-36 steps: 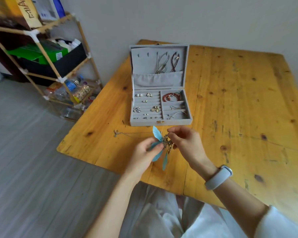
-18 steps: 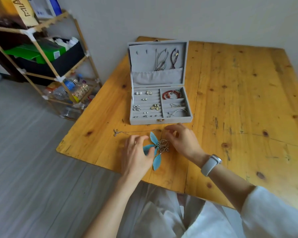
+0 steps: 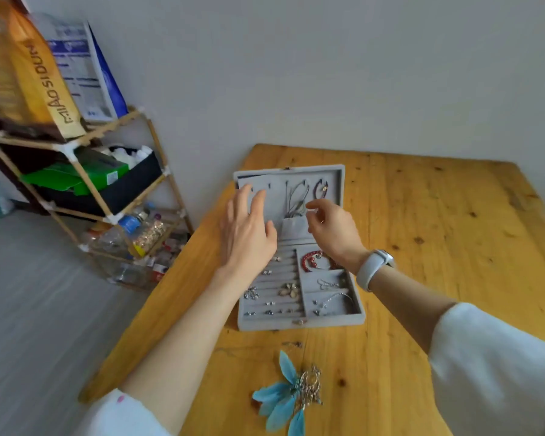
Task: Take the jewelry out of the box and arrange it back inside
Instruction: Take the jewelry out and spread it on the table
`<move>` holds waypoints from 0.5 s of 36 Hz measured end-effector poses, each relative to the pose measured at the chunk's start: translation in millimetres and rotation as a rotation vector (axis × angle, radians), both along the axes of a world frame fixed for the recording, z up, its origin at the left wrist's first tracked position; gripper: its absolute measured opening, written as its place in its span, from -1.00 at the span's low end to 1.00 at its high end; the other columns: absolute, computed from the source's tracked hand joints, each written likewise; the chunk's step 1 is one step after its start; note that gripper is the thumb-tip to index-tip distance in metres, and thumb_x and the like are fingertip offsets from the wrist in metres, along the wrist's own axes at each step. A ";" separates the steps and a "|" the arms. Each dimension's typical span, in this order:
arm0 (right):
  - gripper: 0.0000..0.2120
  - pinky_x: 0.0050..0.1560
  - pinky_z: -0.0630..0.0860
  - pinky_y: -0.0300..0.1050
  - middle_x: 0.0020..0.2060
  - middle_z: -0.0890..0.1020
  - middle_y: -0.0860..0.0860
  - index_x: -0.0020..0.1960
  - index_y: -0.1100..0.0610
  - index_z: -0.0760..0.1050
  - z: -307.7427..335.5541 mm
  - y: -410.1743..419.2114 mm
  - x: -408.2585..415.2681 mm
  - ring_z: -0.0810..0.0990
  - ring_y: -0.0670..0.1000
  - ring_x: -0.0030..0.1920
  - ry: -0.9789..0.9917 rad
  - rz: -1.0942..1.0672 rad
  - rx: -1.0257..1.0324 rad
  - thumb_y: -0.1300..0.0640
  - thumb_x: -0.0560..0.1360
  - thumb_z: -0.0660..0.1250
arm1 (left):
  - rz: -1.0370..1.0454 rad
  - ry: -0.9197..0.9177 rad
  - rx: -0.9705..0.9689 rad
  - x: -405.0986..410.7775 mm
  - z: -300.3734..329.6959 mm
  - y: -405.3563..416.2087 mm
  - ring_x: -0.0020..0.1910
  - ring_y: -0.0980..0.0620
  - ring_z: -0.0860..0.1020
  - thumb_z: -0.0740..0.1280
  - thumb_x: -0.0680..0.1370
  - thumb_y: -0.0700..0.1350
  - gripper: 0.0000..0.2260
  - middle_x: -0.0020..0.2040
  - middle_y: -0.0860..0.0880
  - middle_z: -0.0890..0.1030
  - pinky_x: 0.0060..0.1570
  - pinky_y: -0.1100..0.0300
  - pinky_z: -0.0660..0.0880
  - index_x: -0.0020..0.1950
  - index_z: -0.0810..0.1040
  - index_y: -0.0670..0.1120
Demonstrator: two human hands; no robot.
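Grey box (image 3: 299, 322), blue feather piece (image 3: 283, 394), red bracelet (image 3: 312, 261), yellow wooden table (image 3: 438, 247).

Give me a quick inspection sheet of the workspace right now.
Surface: wooden table, knotty planks.
Job's things: grey jewelry box open, necklaces hanging in the lid, red bead bracelet and earrings in compartments; blue feather piece on the table in front.
Clutter: nothing seen.
Hands: left hand open over the lid; right hand, fingers curled near the necklaces, grip unclear.
Cables: nothing seen.
Surroundings: shelf rack with bottles, left.
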State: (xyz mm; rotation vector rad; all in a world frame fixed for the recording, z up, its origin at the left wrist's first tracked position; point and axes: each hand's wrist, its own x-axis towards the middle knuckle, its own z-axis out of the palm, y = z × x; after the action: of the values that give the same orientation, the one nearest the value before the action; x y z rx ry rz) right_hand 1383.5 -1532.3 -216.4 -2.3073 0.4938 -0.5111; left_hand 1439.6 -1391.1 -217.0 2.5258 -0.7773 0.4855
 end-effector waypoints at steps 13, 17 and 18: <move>-0.75 -0.22 0.34 -0.08 -0.07 0.64 0.13 0.09 0.17 0.39 -14.9 -14.1 66.0 0.60 0.23 -0.08 0.037 -0.292 -0.189 0.02 0.56 0.13 | 0.050 -0.096 0.085 56.4 -11.8 -26.3 0.47 -0.02 0.13 0.30 0.40 -0.18 -0.38 0.46 -0.02 0.24 0.34 -0.15 0.06 0.45 0.22 -0.09; -0.80 -0.29 0.27 -0.10 -0.23 0.64 0.09 0.07 0.16 0.36 -17.0 -9.6 66.4 0.60 0.22 -0.19 -0.103 -0.290 -0.236 0.05 0.57 0.11 | 0.038 -0.158 0.055 59.9 -17.4 -26.1 0.43 -0.04 0.24 0.34 0.34 -0.21 -0.38 0.41 -0.02 0.33 0.28 -0.15 0.18 0.40 0.30 -0.10; -0.80 -0.32 0.27 -0.10 -0.26 0.64 0.09 0.08 0.16 0.36 -16.9 -6.9 66.1 0.60 0.21 -0.21 -0.127 -0.268 -0.253 0.05 0.56 0.12 | 0.037 -0.166 0.049 60.1 -17.9 -26.3 0.42 -0.04 0.25 0.34 0.33 -0.22 -0.37 0.40 -0.03 0.34 0.27 -0.15 0.20 0.39 0.31 -0.10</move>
State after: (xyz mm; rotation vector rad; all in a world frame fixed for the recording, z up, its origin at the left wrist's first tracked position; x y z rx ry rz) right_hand 1449.6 -1539.2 -233.3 -2.4388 0.7157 -0.8896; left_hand 1499.7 -1417.5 -234.9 2.5737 -0.8126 0.7039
